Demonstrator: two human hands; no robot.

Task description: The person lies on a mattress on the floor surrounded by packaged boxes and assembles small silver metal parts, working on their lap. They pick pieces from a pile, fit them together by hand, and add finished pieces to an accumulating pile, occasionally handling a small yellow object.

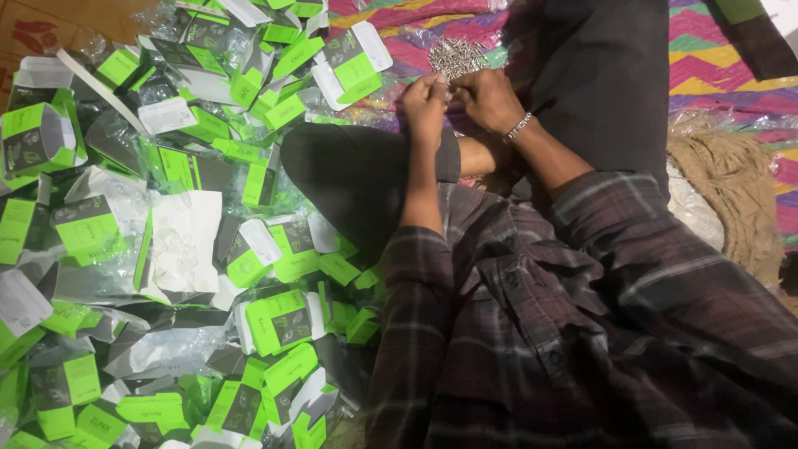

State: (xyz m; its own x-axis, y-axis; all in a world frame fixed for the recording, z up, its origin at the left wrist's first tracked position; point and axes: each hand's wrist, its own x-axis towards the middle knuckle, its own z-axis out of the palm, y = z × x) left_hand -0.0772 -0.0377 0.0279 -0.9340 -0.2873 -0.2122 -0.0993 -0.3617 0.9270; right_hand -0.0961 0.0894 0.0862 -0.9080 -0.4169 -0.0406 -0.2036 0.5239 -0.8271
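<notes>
Between the fingertips of both hands, pinched together over the lap: something tiny and metallic, too small to identify, probably one piece from the heap. Left hand (pixel 426 98) fingers curled in, tips meeting the right hand's. Right hand (pixel 490 98) likewise clenched in a pinch, beaded metal bracelet (pixel 519 126) on its wrist. Whether each hand grips its own piece or both share one: cannot tell.

Just beyond the fingertips, away from the body, lies a heap of small silvery metal pins or screws (pixel 455 56) on clear plastic over a zigzag-patterned multicolour mat (pixel 715 58). Heap sits almost straight ahead of the pinch, both hands about equally near, left marginally closer to its near edge. Single pieces too small to read a long axis.

Forearms run back into plaid dark maroon shirt sleeves (pixel 582 274); dark trousers on crossed legs (pixel 357 175) under the wrists.

Person's left side: a wide scatter of bright green and white cardboard packages with dark picture panels (pixel 274 320), mostly flat rectangular, many opened, flaps loose, lying every which way, mixed with crumpled clear plastic bags (pixel 179 241). One near the heap, white-backed with green label (pixel 357 58), just left of it. Right side: tan coarse woven sack (pixel 731 191).
</notes>
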